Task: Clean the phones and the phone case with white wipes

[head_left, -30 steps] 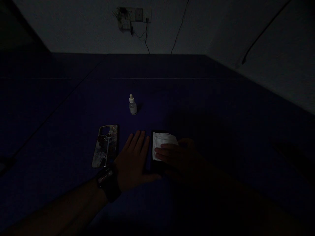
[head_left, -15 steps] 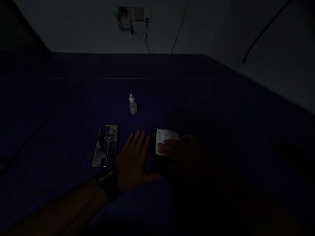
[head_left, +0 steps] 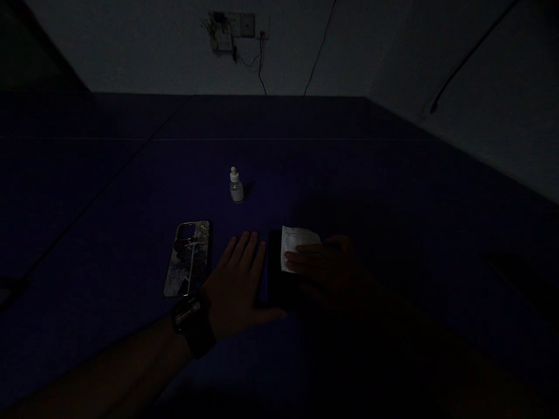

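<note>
My left hand [head_left: 236, 291] lies flat on the dark blue surface, fingers stretched and slightly apart, holding nothing. Its thumb reaches to the lower edge of a flat black phone [head_left: 275, 273], whose details are lost in the dark. On that phone, my right hand [head_left: 327, 267] holds a folded white wipe [head_left: 297, 235] under its extended fingers. Left of my left hand lies a patterned phone case [head_left: 190, 259] with a camera cutout at its top. Beyond the hands a small dropper bottle [head_left: 236, 191] with a white cap stands upright.
The dark blue tabletop [head_left: 131, 192] runs back to a pale wall [head_left: 152, 52]. Sockets [head_left: 247, 25] with cables are on that wall, beside a small plant [head_left: 212, 29]. A dark cable [head_left: 471, 52] hangs at the right. A dark object [head_left: 9, 288] sits at the left edge.
My right hand has slid the white wipe slightly to the right across the phone, showing more of its left edge. My left hand, the case and the bottle stay put.
</note>
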Available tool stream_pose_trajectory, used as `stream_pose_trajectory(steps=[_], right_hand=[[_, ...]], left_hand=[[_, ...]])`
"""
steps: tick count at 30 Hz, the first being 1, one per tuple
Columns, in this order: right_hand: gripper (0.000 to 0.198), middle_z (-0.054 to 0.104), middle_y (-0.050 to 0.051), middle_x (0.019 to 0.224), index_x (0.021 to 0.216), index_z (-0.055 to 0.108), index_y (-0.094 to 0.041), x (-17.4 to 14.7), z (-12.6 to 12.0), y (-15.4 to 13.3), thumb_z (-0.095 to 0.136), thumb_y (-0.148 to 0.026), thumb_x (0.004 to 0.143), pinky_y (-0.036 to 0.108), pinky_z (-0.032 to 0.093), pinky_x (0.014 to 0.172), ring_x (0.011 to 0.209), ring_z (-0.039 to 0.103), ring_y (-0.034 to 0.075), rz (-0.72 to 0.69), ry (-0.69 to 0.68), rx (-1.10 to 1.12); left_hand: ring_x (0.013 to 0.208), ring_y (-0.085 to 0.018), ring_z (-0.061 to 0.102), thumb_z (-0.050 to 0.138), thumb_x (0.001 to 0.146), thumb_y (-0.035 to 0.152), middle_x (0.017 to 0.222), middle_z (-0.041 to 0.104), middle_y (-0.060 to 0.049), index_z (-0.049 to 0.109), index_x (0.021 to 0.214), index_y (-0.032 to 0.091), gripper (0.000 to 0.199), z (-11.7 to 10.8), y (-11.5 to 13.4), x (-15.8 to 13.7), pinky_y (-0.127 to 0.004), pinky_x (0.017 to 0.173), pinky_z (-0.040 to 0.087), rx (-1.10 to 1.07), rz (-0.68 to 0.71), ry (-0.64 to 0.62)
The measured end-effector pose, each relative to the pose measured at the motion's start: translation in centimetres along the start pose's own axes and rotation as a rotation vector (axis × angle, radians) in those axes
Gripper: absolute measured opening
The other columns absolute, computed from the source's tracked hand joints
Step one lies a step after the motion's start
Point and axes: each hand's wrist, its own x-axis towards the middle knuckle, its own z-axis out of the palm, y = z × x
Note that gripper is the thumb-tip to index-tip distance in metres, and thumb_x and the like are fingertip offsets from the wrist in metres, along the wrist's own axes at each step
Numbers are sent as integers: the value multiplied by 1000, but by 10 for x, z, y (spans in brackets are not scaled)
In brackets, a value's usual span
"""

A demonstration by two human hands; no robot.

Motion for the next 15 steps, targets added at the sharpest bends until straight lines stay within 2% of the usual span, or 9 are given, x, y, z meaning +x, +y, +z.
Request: stream_pose_trajectory(steps=[3, 6, 9, 12, 15], right_hand=[[27, 75, 6, 121, 122, 67, -24, -2, 0, 3, 52, -28, 99, 49, 30, 104, 117, 65, 25, -88, 42, 54], [33, 73, 6, 127, 129, 64, -24, 0, 4, -2, 53, -32, 100, 48, 31, 105, 124, 61, 24, -170, -43, 82], [40, 65, 10, 139, 138, 58, -22, 3, 7, -6, 50, -35, 100, 51, 30, 106, 130, 56, 27, -93, -102, 28], [33, 68, 9, 135, 129, 64, -23, 3, 6, -3, 48, -29, 101, 53, 28, 106, 125, 60, 27, -1, -17, -17], [26, 74, 6, 124, 118, 70, -23, 1, 2, 1, 50, -26, 100, 52, 29, 104, 116, 65, 26, -5, 64, -3]], left_hand=[[151, -45, 24, 37, 76, 95, 159, 30, -32, 32, 153, 0, 123, 0, 0, 0, -63, 120, 24, 3, -1, -11], [151, -46, 24, 37, 77, 94, 159, 30, -32, 33, 152, 0, 120, -2, 1, 0, -63, 120, 25, 4, -4, -16], [151, -46, 25, 39, 77, 93, 159, 31, -32, 34, 151, 0, 119, -4, 1, 1, -63, 121, 24, -8, -7, -20], [150, -46, 26, 39, 76, 94, 159, 31, -32, 34, 151, -1, 122, -4, 1, 1, -63, 120, 25, -6, -3, -32], [150, -46, 25, 38, 78, 93, 159, 30, -33, 34, 151, -2, 120, -2, 1, 1, -63, 120, 26, 4, -2, -31]])
